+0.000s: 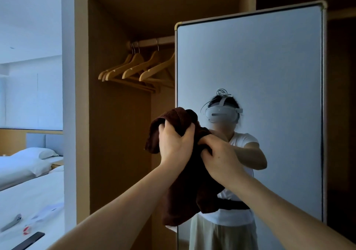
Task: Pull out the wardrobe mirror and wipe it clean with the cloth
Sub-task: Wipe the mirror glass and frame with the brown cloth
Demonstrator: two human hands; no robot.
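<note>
Both bare forearms are extended from the lower corners of the frame toward its centre. The left hand (176, 143) is curled over the top of a bunched dark brown terry cloth (185, 193), with the fingers dug in. The right hand (221, 159), just beside it, is clenched into the folds.

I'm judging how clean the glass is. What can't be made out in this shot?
Head view:
Bottom of the mirror: cut off by the frame's lower edge.
Glass behind the cloth: hidden by it, the left hand and the right hand.
Smears on the glass: too dim to tell.
</note>
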